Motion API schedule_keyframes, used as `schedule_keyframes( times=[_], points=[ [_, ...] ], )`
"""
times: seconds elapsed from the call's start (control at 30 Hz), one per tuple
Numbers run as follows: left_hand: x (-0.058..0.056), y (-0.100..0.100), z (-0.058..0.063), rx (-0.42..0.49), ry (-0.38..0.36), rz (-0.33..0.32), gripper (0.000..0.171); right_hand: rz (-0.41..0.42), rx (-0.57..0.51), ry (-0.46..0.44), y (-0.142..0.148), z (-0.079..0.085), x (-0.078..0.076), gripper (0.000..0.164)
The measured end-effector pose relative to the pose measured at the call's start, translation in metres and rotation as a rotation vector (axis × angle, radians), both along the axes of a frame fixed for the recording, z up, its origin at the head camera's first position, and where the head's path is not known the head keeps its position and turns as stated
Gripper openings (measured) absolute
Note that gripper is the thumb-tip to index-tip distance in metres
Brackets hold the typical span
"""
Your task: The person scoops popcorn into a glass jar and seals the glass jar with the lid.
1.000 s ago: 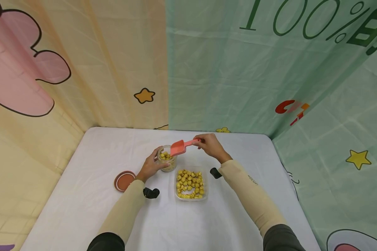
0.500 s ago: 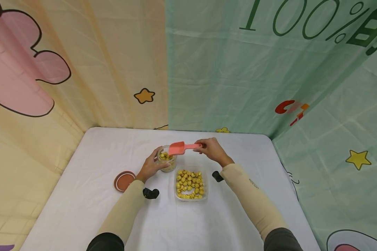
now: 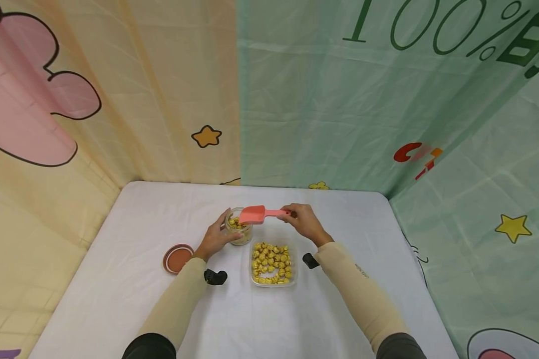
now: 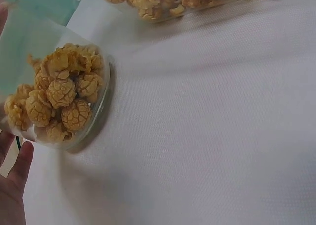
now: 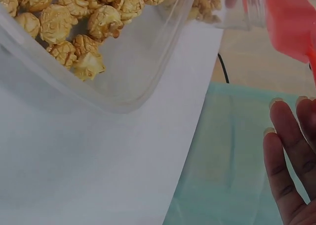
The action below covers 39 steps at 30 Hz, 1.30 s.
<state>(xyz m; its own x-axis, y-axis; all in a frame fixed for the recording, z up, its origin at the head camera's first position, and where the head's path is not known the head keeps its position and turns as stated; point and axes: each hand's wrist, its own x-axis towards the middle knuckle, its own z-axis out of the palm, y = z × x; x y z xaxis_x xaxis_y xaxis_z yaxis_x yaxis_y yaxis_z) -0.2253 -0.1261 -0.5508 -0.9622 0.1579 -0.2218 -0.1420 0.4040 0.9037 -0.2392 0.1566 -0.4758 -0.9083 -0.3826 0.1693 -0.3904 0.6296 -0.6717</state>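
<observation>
A clear glass jar [image 3: 241, 238] stands on the table, partly filled with caramel popcorn [image 4: 61, 91]. My left hand [image 3: 214, 238] grips it round its side, thumb toward me. Over the jar's mouth is the pink scoop [image 3: 252, 215], its blade covering part of the opening. My right hand [image 3: 304, 221] pinches the end of the scoop's handle; in the right wrist view some other fingers [image 5: 286, 151] stretch out below. Whether any popcorn lies on the blade cannot be seen. Close in front of the jar sits a clear plastic tub [image 5: 133, 104] of popcorn, with a bare patch of its bottom showing.
A round brown lid [image 3: 177, 259] lies left of the jar, partly behind my left wrist. White cloth [image 3: 269, 324] covers the table. Printed curtains [image 3: 323, 99] hang behind and at both sides.
The scoop has levelled out and its blade has shifted slightly left over the jar. My right hand has dropped a little toward me. The left hand and jar stay put.
</observation>
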Motion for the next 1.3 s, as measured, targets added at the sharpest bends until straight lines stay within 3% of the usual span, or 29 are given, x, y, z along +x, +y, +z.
schedule_keyframes(
  times=[0.27,0.5,0.97,1.3],
  points=[
    [0.000,-0.001,-0.002,-0.030,0.004,0.005,0.105,-0.043,-0.105,0.016,0.002,-0.011,0.006,0.024],
    [0.004,-0.006,-0.007,0.002,0.004,0.018,0.102,-0.078,-0.147,0.028,0.007,-0.015,0.010,0.021],
    [0.025,-0.013,-0.015,0.076,0.089,0.039,0.094,-0.114,-0.261,0.016,0.026,-0.025,0.027,0.023],
    [0.042,-0.016,-0.017,0.091,0.079,0.074,0.095,-0.175,-0.295,-0.020,0.039,-0.032,0.041,0.025]
  ],
)
